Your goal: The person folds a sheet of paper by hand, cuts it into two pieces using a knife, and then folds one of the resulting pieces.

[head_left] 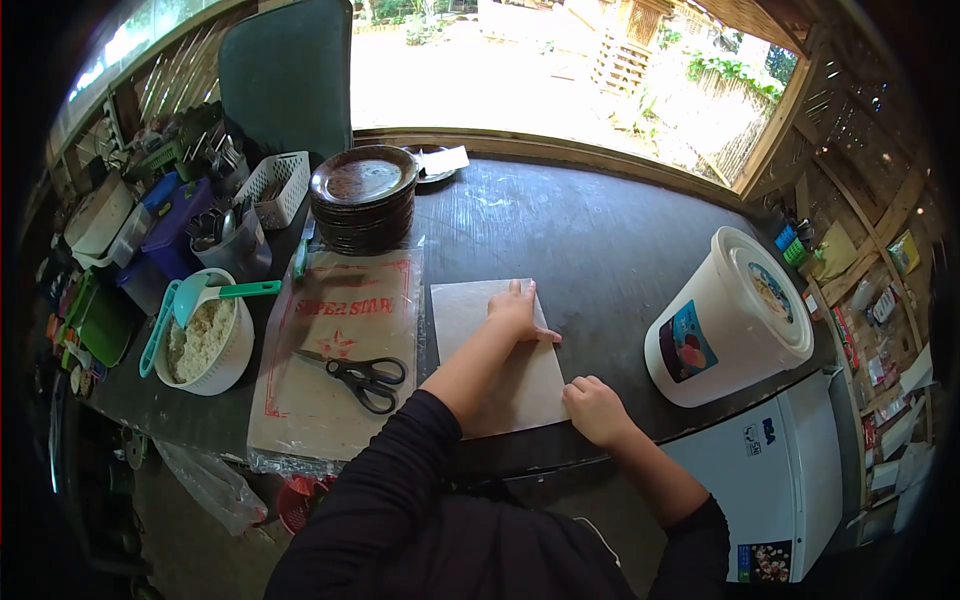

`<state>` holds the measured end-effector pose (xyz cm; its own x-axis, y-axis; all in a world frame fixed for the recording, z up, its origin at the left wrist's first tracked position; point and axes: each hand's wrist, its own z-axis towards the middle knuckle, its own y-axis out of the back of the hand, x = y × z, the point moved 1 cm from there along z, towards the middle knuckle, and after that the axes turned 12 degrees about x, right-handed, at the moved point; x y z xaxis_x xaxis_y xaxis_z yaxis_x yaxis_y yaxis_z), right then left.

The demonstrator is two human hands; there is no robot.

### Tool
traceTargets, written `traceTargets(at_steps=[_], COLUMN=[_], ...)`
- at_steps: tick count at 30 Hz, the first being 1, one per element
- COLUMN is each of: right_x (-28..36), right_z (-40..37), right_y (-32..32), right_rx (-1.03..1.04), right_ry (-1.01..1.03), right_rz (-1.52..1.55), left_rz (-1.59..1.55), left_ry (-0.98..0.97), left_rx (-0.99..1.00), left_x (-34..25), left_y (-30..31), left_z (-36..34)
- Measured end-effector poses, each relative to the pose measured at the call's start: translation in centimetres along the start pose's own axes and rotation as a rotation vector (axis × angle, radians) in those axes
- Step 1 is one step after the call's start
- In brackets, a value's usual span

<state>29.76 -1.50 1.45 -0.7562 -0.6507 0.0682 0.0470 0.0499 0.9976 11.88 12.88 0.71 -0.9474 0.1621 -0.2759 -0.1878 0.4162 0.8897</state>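
Observation:
A pale sheet of wrapping paper [465, 345] lies on the dark table in front of me. My left hand [515, 315] presses on its upper part, fingers and thumb spread out. At the sheet's lower right corner my right hand [597, 410] is closed, its fingers curled on the paper's edge. Left of the sheet is a flat clear plastic pack [300, 375] of paper printed "SUPER STAR" in red. Black-handled scissors [360, 378] rest on that pack, their blades pointing left.
A stack of dark plates [365, 195] stands behind the pack. To the left is a white basket of rice [205, 340] with a green-handled rice scoop [225, 291]. A large white lidded bucket [725, 320] stands at right, above a white freezer [770, 470]. Containers crowd the far left.

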Motion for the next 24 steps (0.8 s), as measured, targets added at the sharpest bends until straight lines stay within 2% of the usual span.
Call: traceTargets(at_steps=[24], right_x=[1.3], right_z=[-4.3], right_y=[-0.3], right_rx=[-0.112], right_ry=[-0.064], right_rz=[0.263], left_rz=[-0.036], left_ry=[-0.016], left_rx=[0.033], left_x=[-0.1], left_y=[0.1], left_z=[-0.9])
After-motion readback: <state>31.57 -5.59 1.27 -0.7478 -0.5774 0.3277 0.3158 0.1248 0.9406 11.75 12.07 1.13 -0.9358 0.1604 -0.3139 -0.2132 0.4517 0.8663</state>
